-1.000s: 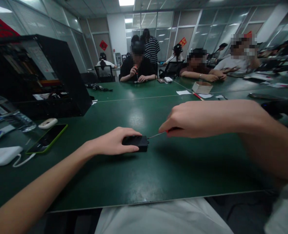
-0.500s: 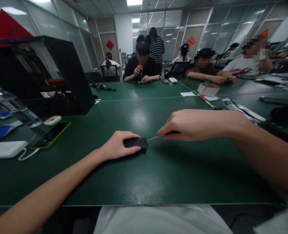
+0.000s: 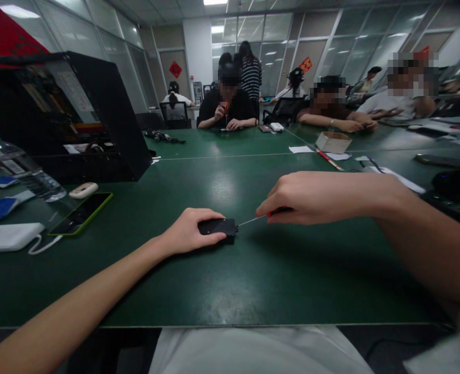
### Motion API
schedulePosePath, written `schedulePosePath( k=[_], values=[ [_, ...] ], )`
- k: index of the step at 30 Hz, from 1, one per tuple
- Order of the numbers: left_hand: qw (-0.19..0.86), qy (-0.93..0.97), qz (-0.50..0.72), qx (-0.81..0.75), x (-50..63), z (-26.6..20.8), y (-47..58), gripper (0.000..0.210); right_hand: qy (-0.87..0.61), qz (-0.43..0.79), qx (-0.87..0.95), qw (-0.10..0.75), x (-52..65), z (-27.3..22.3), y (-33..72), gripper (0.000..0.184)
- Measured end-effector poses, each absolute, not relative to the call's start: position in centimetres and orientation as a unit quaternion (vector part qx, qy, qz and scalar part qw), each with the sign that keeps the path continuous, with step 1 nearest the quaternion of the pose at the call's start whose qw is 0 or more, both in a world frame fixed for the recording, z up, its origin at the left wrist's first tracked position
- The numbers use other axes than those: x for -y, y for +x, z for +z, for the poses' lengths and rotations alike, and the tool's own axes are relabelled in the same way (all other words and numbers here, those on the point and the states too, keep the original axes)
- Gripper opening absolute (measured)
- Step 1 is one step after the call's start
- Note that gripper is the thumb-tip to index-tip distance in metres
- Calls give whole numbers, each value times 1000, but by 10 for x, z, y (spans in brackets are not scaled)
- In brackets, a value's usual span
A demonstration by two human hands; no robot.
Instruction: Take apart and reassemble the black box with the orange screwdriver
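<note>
On the green table, my left hand (image 3: 189,230) is closed around a small black rectangular box (image 3: 227,229), thumb along its near side and fingers over the far side. The box lies flat, with a small tab at its right end. My right hand (image 3: 292,200) grips a screwdriver (image 3: 251,221) with a red and black handle and a thin metal shaft. The shaft slopes down leftward, its tip at the tab end of the box; whether it touches is too small to tell. Most of the handle is hidden by my right fingers.
An open black computer case (image 3: 124,124) stands at left, near a water bottle (image 3: 39,179), a phone with a green edge (image 3: 84,215) and a white power bank (image 3: 10,237). Beyond are a small open box (image 3: 333,143) and a seated person (image 3: 228,104) holding a screwdriver.
My right hand and the screwdriver have shifted slightly right and up. My left hand keeps hold of the black box almost in place.
</note>
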State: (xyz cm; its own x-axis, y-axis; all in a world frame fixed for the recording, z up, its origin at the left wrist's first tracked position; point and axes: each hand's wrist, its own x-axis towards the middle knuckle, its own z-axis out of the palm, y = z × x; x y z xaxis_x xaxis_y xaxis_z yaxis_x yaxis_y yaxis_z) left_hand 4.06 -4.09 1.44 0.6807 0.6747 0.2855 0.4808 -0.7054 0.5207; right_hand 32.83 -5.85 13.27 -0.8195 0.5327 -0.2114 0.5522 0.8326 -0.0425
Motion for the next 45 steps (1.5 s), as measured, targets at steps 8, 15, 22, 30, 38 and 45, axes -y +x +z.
schedulePosePath(
  k=[8,15,22,30,38,45],
  values=[
    [205,893,235,-325,40,15,41,39,278,-62,-955,85,57,129,327,25],
    [204,896,230,-319,41,16,41,37,286,-62,-952,95,57,133,328,26],
    [202,897,233,-318,40,14,40,36,289,-59,-950,102,56,133,329,24],
    [207,895,233,-318,40,14,41,36,284,-46,-952,109,57,132,326,25],
    [214,886,244,-331,42,12,42,35,303,115,-934,151,74,129,310,22],
    [219,876,258,-343,43,10,46,34,296,167,-928,151,113,114,289,24]
  ],
)
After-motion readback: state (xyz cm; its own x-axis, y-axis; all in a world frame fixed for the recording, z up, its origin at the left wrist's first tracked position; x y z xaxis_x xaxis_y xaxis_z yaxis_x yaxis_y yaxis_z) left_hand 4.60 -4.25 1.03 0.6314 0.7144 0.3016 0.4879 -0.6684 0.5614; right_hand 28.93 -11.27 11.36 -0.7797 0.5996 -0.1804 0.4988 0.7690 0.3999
